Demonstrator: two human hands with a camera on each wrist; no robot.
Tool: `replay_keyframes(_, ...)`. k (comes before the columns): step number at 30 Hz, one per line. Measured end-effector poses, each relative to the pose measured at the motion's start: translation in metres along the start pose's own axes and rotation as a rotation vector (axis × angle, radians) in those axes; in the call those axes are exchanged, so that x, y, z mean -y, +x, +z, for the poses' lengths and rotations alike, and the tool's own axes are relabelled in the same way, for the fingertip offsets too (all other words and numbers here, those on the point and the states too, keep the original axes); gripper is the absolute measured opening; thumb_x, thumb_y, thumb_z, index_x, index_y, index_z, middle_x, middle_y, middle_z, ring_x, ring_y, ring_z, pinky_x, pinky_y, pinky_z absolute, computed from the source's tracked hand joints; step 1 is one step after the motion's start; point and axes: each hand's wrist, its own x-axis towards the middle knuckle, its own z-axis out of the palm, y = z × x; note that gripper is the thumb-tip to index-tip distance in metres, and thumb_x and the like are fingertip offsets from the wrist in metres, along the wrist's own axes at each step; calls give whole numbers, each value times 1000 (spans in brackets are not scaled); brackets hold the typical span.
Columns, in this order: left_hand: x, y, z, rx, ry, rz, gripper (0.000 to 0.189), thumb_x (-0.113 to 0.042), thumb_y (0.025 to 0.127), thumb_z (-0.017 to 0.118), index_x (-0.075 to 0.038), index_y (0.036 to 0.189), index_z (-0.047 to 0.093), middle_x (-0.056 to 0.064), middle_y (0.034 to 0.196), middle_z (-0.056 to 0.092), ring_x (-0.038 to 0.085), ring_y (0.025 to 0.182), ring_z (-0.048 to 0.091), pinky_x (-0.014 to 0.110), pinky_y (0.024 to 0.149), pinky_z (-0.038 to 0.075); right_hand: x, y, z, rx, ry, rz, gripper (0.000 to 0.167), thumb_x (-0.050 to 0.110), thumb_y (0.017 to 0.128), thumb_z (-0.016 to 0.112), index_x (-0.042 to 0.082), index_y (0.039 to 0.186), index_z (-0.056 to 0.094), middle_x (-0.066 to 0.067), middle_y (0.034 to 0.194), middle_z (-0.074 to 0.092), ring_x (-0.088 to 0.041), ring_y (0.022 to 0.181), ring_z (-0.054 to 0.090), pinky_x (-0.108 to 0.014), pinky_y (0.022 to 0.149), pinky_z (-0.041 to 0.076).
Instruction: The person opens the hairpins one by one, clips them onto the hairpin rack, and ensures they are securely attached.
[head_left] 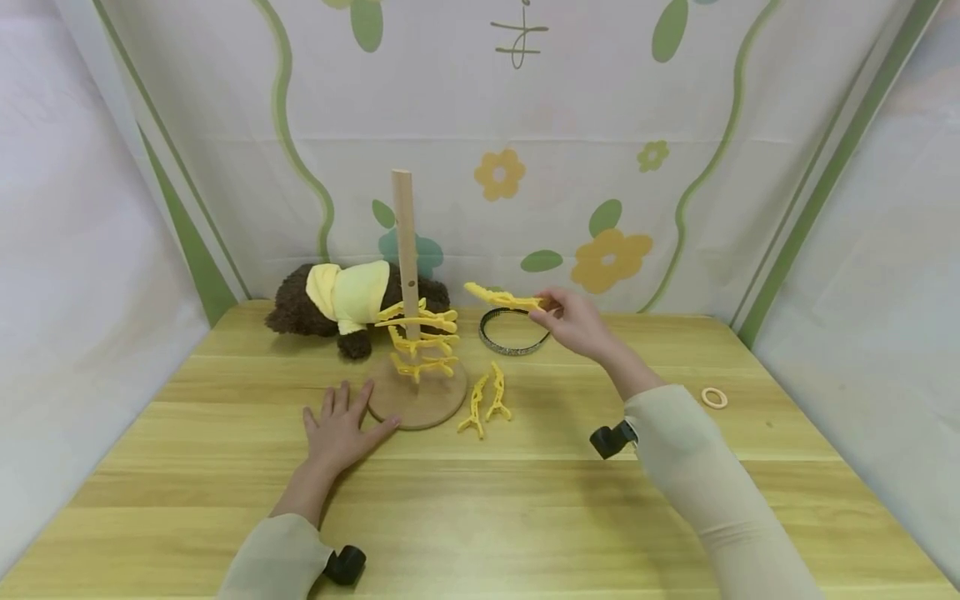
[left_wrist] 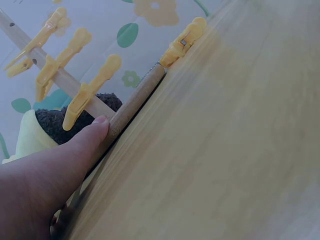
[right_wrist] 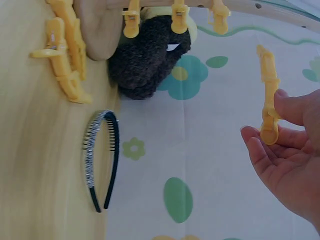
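Observation:
In the head view my right hand [head_left: 576,325] is raised above the table and pinches a yellow hair clip [head_left: 497,296] by one end between thumb and fingers. The right wrist view shows this clip [right_wrist: 269,95] pointing up from the fingertips. A wooden post [head_left: 406,242] stands upright on a round base [head_left: 390,402]. Three yellow clips [left_wrist: 91,92] are fastened across the post one above another. My left hand [head_left: 341,435] lies with spread fingers at the base's near left edge, its thumb on the rim. Two loose yellow clips [head_left: 476,407] lie right of the base.
Behind the post lies a dark brown plush toy [head_left: 358,293] in a yellow top. A sparkly black headband [head_left: 512,350] rests on the table near the back curtain. Farther right lies a small pale ring [head_left: 714,398]. Fabric walls enclose the table on three sides.

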Motion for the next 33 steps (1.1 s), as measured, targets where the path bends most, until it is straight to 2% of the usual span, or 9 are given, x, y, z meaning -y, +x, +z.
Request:
replay_keyframes(6,1,1,0,-10,3,-1,89,-73,72,36,-16,139,22,26,137,13,43,123,4,65,85,-7,18,15,-7,35,-32,-46,37,20,85,56,-2,115,52,-14,96,59,-22,81,56,-34,69,45)
replay_keyframes(11,0,1,-1,-11,7,-1,89,-73,71,36,-15,138,22,26,137,13,43,123,5,66,85,-7,25,21,-9,59,-24,-27,38,20,86,56,-1,116,51,-12,98,58,-21,83,55,-33,69,45)
replay_keyframes(15,0,0,-1,-6,5,-1,89,-72,72,37,-15,138,22,26,137,13,44,123,4,66,85,-7,25,25,-10,47,9,-19,36,18,84,57,-1,114,52,-12,103,54,-21,87,53,-31,71,44)
replay_keyframes(19,0,0,0,-9,4,1,89,-72,72,37,-15,138,22,27,137,13,44,123,4,66,85,-6,24,28,-10,48,2,-43,32,16,84,58,-2,111,55,-12,98,55,-21,85,53,-31,71,44)
replay_keyframes(24,1,0,0,-12,0,2,89,-72,72,37,-15,138,23,27,137,14,44,123,4,66,84,-7,28,32,-6,90,-66,-55,30,19,86,55,0,109,56,-9,90,59,-19,77,54,-30,65,44)
replay_keyframes(33,-1,-1,-1,-9,-2,4,87,-70,73,39,-15,138,22,26,137,14,44,123,5,66,85,-7,34,37,3,116,-35,-107,26,13,86,54,-6,104,56,-12,86,57,-19,72,54,-28,63,45)
